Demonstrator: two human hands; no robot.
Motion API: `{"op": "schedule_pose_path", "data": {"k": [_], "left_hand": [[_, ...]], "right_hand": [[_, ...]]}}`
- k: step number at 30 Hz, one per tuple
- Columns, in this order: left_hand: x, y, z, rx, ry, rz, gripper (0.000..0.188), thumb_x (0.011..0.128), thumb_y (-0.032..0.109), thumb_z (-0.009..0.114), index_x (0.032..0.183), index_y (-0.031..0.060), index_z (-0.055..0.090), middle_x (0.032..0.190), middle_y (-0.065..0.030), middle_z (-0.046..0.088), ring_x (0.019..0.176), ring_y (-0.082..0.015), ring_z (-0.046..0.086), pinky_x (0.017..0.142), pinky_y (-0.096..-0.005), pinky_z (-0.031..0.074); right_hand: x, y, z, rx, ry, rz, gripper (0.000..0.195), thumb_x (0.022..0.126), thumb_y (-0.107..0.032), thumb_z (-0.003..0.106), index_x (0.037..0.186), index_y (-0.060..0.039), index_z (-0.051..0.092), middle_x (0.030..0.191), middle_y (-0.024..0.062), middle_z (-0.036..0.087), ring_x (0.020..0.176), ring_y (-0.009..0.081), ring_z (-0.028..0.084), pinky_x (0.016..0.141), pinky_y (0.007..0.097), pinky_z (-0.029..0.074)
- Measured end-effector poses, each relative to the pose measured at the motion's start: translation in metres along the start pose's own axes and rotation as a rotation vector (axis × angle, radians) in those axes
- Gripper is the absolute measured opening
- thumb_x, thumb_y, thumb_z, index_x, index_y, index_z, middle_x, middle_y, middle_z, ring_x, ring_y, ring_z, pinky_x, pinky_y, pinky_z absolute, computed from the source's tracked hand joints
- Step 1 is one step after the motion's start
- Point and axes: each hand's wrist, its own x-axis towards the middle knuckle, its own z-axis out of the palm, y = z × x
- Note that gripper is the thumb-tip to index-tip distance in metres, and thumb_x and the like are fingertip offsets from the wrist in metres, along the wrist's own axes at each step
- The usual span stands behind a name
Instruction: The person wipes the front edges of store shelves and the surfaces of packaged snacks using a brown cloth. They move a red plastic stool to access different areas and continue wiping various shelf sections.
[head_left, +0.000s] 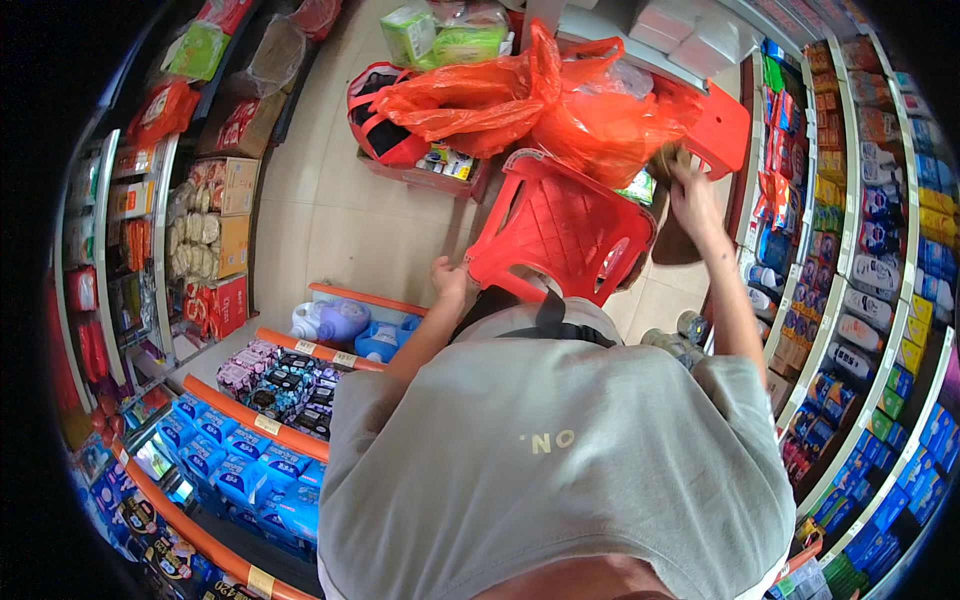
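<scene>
A red plastic chair (570, 217) stands right before me, its seat edge near my body. My left hand (450, 277) is by the chair's near left corner; its fingers look bent, and whether they grip the chair is not clear. At the right, beyond the chair, my right hand (686, 180) reaches down and seems to hold a brownish thing (666, 163), blurred and partly hidden. Large orange plastic bags (480, 105) lie past the chair, and a red plastic stool (720, 131) stands beside them. Below my right hand is a dark brown thing (679, 232) on the floor.
Left of the chair, a red and black bag (382, 112) rests by a cardboard box (442, 180) of packets. Green packs (465, 41) lie farther off. Shelves of bottles (874, 277) run along the right. Soap packs (281, 382) and blue packs (240, 465) fill racks at the lower left.
</scene>
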Motion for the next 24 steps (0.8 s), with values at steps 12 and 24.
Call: {"op": "schedule_pose_path", "data": {"k": [12,24], "left_hand": [[0.010,0.027,-0.004,-0.107,-0.691,-0.321,0.026,0.088,0.013,0.056,0.114,0.0074,0.052,0.099,-0.0066,0.062,0.078,-0.0185,0.063,0.062,-0.0339,0.052],[-0.056,0.051,-0.011,0.026,-0.885,-0.225,0.016,0.084,0.002,0.059,0.099,0.0040,0.058,0.087,-0.0052,0.064,0.072,-0.0156,0.062,0.060,-0.0290,0.050]], "right_hand": [[-0.128,0.075,0.206,0.317,-0.528,0.781,0.054,0.074,-0.049,0.063,0.104,-0.0039,0.064,0.103,0.0210,0.064,0.101,0.0343,0.061,0.085,0.0415,0.048],[-0.135,0.122,0.174,0.117,-0.447,0.560,0.032,0.077,-0.025,0.053,0.099,-0.0046,0.064,0.095,0.0239,0.063,0.094,0.0392,0.060,0.080,0.0453,0.049]]}}
